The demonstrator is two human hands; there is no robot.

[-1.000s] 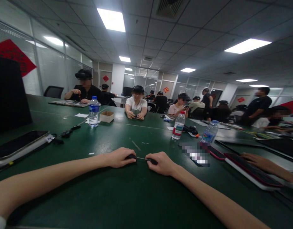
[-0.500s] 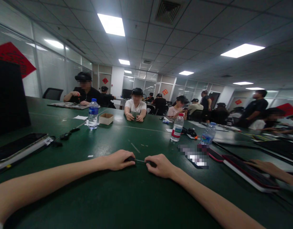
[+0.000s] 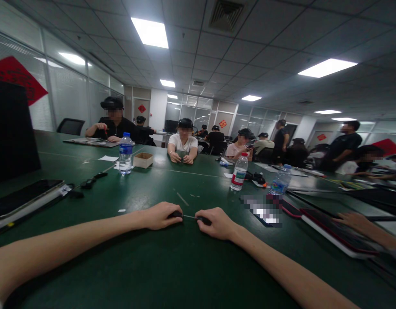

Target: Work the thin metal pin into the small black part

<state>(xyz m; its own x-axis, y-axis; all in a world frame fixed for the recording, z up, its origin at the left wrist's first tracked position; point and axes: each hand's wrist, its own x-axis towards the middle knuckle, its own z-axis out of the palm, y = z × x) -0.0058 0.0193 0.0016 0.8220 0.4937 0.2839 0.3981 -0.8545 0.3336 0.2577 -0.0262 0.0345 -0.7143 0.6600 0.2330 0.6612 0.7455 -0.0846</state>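
Observation:
My left hand (image 3: 162,214) is closed around a black end piece (image 3: 178,213), just above the green tabletop or resting on it; I cannot tell which. From that piece a thin pale rod (image 3: 189,216) runs across the gap between my hands. At its other side, my right hand (image 3: 217,222) grips a second black end piece (image 3: 203,220). The pieces and rod lie in one line, like one slim tool held at both ends, but its exact kind is too small to make out. Both sets of fingers are curled, partly hiding the black ends.
Bottles stand ahead: a blue-capped one (image 3: 126,154), a red-capped one (image 3: 239,172) and another (image 3: 281,180). An open cardboard box (image 3: 143,161) sits beyond my left hand. Phones on white boxes lie left (image 3: 27,197) and right (image 3: 339,231), where another person's hand (image 3: 357,224) reaches in.
My hands and the black-ended rod keep their place. In the background a standing person has shifted slightly to the right, and the other person's hand at the right has moved a little.

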